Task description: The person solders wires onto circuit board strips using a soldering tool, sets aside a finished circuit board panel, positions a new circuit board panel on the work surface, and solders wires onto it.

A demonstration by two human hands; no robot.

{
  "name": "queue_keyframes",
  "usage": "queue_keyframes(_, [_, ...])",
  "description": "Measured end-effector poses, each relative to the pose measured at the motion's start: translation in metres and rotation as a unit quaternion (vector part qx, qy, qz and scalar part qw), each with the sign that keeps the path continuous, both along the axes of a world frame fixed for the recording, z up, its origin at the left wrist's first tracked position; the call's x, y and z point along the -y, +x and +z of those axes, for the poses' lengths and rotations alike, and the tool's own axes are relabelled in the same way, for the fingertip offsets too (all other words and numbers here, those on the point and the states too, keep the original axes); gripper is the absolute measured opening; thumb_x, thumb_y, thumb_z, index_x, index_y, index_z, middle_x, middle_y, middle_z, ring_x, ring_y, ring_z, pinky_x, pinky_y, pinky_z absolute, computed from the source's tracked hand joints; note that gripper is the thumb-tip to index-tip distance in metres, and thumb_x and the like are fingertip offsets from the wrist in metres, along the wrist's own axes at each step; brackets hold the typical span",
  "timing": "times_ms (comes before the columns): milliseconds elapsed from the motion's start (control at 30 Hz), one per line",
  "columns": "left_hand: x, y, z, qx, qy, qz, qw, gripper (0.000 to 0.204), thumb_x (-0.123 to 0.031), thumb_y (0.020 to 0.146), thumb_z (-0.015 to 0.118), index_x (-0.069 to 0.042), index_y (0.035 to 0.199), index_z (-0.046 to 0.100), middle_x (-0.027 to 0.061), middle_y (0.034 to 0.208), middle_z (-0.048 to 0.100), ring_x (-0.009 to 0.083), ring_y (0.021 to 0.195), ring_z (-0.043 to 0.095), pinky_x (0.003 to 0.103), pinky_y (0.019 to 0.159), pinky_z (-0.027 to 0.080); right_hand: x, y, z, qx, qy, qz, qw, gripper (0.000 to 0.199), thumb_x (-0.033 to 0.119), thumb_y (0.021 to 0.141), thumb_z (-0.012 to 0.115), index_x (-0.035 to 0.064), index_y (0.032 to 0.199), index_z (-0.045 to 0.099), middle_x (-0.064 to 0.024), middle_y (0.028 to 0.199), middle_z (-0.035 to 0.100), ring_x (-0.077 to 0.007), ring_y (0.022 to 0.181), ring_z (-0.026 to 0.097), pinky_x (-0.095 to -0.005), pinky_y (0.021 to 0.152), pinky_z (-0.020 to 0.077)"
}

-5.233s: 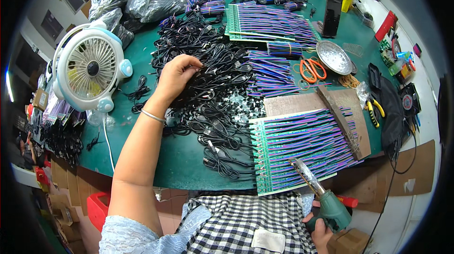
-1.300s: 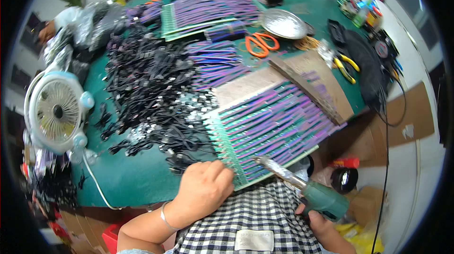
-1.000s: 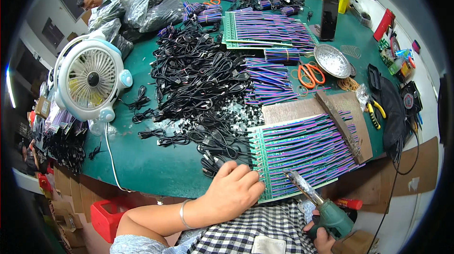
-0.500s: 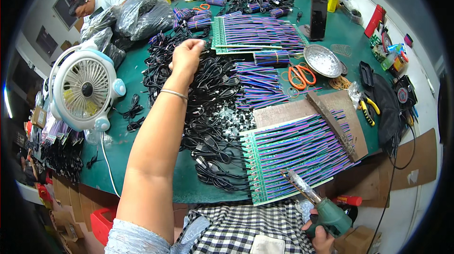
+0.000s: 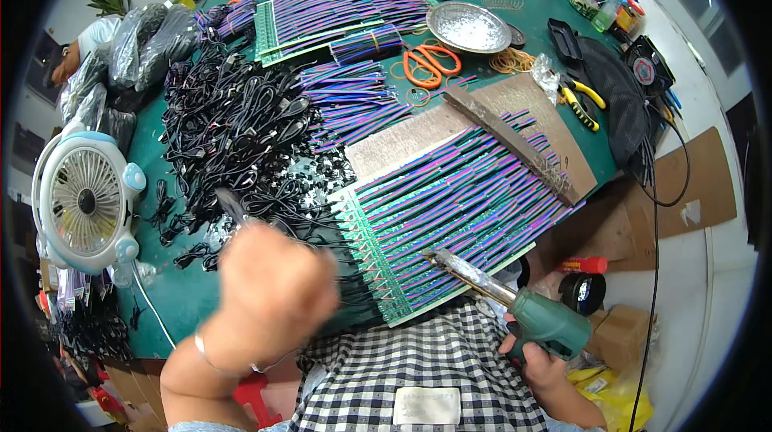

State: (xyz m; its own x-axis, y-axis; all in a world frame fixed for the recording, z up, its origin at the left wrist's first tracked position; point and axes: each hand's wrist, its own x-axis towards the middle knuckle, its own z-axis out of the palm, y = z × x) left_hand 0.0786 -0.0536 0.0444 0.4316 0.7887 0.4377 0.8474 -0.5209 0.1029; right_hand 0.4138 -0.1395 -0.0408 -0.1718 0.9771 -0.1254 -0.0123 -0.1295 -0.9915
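Observation:
My left hand (image 5: 269, 295) is blurred with motion, fisted low over the table's near edge. A black cable (image 5: 231, 208) sticks up out of it. Beyond it lies a big pile of black cables (image 5: 229, 122). My right hand (image 5: 540, 364) grips a green soldering gun (image 5: 548, 324) over my checked shirt. Its metal tip (image 5: 441, 257) rests at the near edge of a green board (image 5: 378, 279) lined with purple and blue wires (image 5: 466, 199). A brown strip (image 5: 515, 142) lies across the wires' far ends.
A white desk fan (image 5: 84, 199) stands at the left. Orange scissors (image 5: 426, 63), a metal dish (image 5: 469, 27), yellow-handled pliers (image 5: 585, 94) and more wired boards (image 5: 338, 14) lie farther back. Another person (image 5: 76, 46) sits far left. Cardboard (image 5: 696, 183) leans at the right.
My left hand has pulled back from the far cable pile to the table's near edge, now with a black cable in it. The right hand and soldering gun stay put.

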Motion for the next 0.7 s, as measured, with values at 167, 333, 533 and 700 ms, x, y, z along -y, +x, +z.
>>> queue_keyframes(167, [0.035, 0.03, -0.045, 0.042, -0.143, -0.066, 0.987, 0.014, -0.011, 0.066, 0.068, -0.012, 0.077, 0.06, -0.001, 0.059, 0.046, 0.0165, 0.056, 0.047, 0.032, 0.06, 0.037, -0.004, -0.006, 0.02, -0.043, -0.009, -0.029, 0.999, 0.034, 0.005, 0.084, 0.057, -0.0071, 0.116, 0.05, -0.0122, 0.081, 0.063, -0.0181, 0.073, 0.061, -0.0316, 0.072, 0.0506])
queue_keyframes(333, [0.039, 0.028, -0.04, 0.047, -0.159, -0.047, 0.985, 0.03, -0.009, 0.068, 0.067, -0.011, 0.097, 0.063, -0.0022, 0.068, 0.049, 0.0152, 0.066, 0.048, 0.033, 0.07, 0.035, 0.014, 0.017, 0.013, 0.011, -0.051, 0.014, 0.999, 0.035, 0.006, 0.084, 0.058, -0.0069, 0.115, 0.051, -0.0114, 0.082, 0.063, -0.0176, 0.074, 0.062, -0.0312, 0.072, 0.0508])
queue_keyframes(533, [0.048, 0.019, -0.045, 0.095, -0.143, -0.057, 0.983, 0.033, -0.007, 0.068, 0.065, -0.01, 0.101, 0.062, -0.0027, 0.084, 0.06, 0.0132, 0.076, 0.054, 0.031, 0.072, 0.036, 0.018, 0.018, 0.016, 0.042, -0.064, 0.034, 0.997, 0.035, 0.008, 0.083, 0.06, -0.0069, 0.115, 0.052, -0.0114, 0.085, 0.064, -0.0176, 0.077, 0.063, -0.0306, 0.072, 0.051])
queue_keyframes(700, [0.049, 0.031, -0.049, 0.079, -0.096, -0.063, 0.99, 0.023, -0.012, 0.072, 0.06, -0.008, 0.095, 0.063, -0.0007, 0.089, 0.061, 0.0139, 0.077, 0.055, 0.03, 0.071, 0.04, 0.018, 0.02, 0.014, -0.019, -0.096, 0.08, 0.992, 0.038, 0.008, 0.081, 0.064, -0.0057, 0.114, 0.053, -0.013, 0.099, 0.064, -0.0174, 0.083, 0.064, -0.0298, 0.077, 0.0508])
